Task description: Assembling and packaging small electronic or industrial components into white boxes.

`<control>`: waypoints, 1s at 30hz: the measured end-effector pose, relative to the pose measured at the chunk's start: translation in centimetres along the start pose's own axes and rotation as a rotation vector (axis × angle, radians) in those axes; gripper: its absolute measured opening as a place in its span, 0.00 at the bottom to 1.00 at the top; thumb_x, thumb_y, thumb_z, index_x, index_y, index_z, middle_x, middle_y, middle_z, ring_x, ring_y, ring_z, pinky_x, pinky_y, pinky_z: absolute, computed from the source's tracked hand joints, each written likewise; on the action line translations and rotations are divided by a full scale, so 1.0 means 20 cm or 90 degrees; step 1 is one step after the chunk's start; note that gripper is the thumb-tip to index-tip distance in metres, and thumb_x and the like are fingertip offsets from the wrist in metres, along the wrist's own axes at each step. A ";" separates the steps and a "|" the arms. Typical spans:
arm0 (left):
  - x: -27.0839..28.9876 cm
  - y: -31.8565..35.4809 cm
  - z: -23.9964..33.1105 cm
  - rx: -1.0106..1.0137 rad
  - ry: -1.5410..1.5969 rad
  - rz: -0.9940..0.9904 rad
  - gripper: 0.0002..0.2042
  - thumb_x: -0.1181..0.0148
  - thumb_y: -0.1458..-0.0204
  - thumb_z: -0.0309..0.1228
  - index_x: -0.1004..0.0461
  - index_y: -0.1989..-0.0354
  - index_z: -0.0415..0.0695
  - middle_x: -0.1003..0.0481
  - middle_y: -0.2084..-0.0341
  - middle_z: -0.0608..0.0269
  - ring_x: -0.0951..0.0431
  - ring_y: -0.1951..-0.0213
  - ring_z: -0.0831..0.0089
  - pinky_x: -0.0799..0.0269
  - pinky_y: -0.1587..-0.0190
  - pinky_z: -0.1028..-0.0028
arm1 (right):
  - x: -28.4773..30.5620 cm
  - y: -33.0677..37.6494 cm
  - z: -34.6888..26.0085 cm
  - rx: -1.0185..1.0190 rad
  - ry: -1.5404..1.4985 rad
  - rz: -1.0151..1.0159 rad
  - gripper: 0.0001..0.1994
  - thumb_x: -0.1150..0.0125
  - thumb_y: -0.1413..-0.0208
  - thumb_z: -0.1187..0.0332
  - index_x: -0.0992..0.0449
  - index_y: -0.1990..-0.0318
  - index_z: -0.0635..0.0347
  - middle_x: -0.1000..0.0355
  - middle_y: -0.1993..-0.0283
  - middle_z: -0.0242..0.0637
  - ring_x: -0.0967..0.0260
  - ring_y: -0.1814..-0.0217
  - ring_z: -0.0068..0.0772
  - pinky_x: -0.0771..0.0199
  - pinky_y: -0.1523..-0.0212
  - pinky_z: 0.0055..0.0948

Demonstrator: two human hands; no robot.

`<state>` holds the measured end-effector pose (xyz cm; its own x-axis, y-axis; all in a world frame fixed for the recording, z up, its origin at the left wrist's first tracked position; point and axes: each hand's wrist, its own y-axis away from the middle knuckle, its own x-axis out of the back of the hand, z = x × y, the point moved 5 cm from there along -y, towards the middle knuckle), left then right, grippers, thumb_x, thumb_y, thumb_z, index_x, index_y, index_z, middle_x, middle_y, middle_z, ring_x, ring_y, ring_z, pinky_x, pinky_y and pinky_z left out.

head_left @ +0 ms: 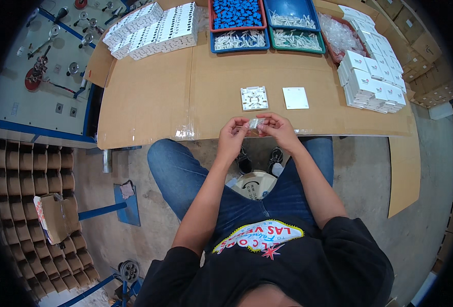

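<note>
Your left hand (232, 134) and right hand (279, 129) each keep a closed fingertip grip on one small clear plastic packet (256, 123), held just above the bench (149, 97) edge. It looks light, thin, crinkly and probably slippery; pinch its ends.

At frame centre, both hands, left hand (232, 134) and right hand (280, 130), pinch a small clear plastic part (256, 123) above the cardboard-covered desk (185, 102) edge.
</note>
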<state>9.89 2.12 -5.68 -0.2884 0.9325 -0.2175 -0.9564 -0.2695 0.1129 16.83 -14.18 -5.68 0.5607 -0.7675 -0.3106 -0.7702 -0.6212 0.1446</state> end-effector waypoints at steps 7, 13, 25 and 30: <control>-0.05 0.05 0.07 0.010 -0.172 -0.037 0.13 0.33 0.45 0.26 0.23 0.52 0.38 0.21 0.68 0.67 0.24 0.68 0.82 0.28 0.64 0.80 | 0.02 0.00 0.02 0.001 0.022 0.018 0.10 0.40 0.38 0.76 0.24 0.50 0.66 0.23 0.60 0.35 0.25 0.59 0.23 0.21 0.56 0.24; -0.03 0.06 0.07 0.025 -0.268 -0.003 0.12 0.33 0.46 0.26 0.21 0.54 0.39 0.20 0.68 0.66 0.25 0.69 0.84 0.28 0.65 0.80 | 0.02 -0.01 0.04 0.003 0.056 0.043 0.09 0.40 0.38 0.76 0.24 0.51 0.66 0.23 0.61 0.34 0.25 0.59 0.23 0.22 0.56 0.23; -0.05 -0.14 0.20 -0.142 -0.305 0.046 0.08 0.37 0.43 0.26 0.20 0.57 0.38 0.20 0.68 0.65 0.23 0.69 0.81 0.27 0.67 0.78 | 0.04 -0.17 -0.19 0.241 0.404 0.149 0.06 0.34 0.44 0.72 0.21 0.60 0.62 0.24 0.67 0.34 0.32 0.71 0.24 0.30 0.68 0.24; -0.06 -0.31 0.25 -0.335 -0.538 0.087 0.06 0.34 0.49 0.30 0.20 0.64 0.44 0.20 0.69 0.59 0.21 0.69 0.62 0.27 0.62 0.63 | 0.06 -0.31 -0.27 0.326 0.456 0.181 0.07 0.34 0.46 0.70 0.21 0.62 0.60 0.25 0.69 0.38 0.31 0.72 0.30 0.30 0.68 0.28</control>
<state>16.50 3.84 -1.16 -0.4642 0.6960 0.5478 -0.8758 -0.2682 -0.4013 23.86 -12.09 -1.79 0.2531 -0.9009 0.3526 -0.8522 -0.3802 -0.3595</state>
